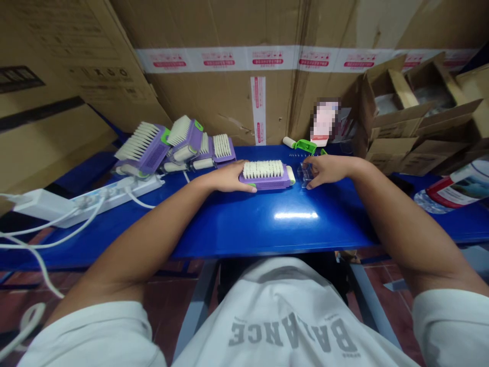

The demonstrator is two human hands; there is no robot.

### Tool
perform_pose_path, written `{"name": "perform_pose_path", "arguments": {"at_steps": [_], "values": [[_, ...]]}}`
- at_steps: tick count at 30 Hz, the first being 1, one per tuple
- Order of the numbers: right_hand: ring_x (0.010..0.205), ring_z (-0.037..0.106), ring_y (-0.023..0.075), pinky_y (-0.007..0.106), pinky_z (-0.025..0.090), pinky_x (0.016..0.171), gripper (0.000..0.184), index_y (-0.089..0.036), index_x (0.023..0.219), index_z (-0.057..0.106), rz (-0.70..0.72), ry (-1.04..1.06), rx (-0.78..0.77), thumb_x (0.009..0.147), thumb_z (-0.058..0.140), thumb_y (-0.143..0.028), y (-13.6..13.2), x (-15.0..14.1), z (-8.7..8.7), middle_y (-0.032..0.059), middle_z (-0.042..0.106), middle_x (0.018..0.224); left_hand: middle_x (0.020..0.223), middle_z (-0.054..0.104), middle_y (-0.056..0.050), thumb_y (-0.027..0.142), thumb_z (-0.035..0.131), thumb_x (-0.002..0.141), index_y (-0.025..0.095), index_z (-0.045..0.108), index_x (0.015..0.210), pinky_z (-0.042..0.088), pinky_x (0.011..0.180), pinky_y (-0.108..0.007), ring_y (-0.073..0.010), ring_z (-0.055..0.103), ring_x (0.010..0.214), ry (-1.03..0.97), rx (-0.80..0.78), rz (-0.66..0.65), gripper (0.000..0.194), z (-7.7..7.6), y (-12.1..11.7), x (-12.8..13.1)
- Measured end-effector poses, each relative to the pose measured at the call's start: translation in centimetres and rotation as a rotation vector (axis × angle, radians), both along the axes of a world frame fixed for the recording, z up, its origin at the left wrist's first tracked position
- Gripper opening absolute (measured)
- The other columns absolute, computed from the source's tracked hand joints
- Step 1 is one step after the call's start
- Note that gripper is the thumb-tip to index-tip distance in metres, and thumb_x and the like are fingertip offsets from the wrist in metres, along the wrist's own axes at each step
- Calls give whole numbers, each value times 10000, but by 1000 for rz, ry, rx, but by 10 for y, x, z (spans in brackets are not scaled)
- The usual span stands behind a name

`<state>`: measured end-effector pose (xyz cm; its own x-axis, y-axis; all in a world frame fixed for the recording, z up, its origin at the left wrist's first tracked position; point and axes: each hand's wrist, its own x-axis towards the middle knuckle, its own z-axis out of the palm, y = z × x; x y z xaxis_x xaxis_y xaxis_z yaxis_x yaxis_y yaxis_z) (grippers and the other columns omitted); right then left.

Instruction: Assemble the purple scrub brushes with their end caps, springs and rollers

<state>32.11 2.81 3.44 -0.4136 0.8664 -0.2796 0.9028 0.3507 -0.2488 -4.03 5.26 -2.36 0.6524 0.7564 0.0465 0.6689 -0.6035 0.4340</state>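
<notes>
Purple plastic topped with pale bristles, the brush (263,182) lies on the blue table (244,224) at twelve o'clock from the person I'm watching. Their left hand (229,177) clasps its end, thumb along the near side. Toward one o'clock the right hand (327,168) pinches a clear plastic piece (304,176) between thumb and fingers, just beside the brush. Beyond it lies a green part (305,146); more brushes (151,155) cluster toward eleven, open cartons (393,153) stand toward two.
</notes>
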Motion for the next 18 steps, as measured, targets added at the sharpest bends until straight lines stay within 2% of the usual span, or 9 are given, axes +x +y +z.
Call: {"name": "perform_pose_path", "arguments": {"at_steps": [7, 13, 18], "values": [[959, 778, 364, 433, 578, 845, 889, -149, 1483, 636, 26, -1, -11, 724, 899, -530, 1, -1, -3, 123, 805, 1044, 1551, 654, -160, 774, 813, 731, 252, 572, 1534, 500, 1207, -499, -412, 637, 1430, -8, 13, -14, 988, -4, 3, -2], [1116, 754, 408, 474, 592, 971, 998, -176, 1492, 653, 69, 33, 104, 622, 960, -559, 5, 4, -7, 173, 772, 1295, 1534, 662, -147, 775, 809, 747, 260, 566, 1521, 510, 1195, -499, -397, 653, 1409, -3, 21, -22, 961, -4, 4, -2], [1048, 759, 357, 441, 603, 931, 868, -153, 1425, 691, 101, 82, 95, 667, 934, -497, 8, 5, -9, 156, 787, 1206, 1538, 654, -165, 789, 805, 730, 233, 567, 1523, 494, 1218, -504, -409, 640, 1423, 6, 13, -15, 998, -2, 2, 0]]}}
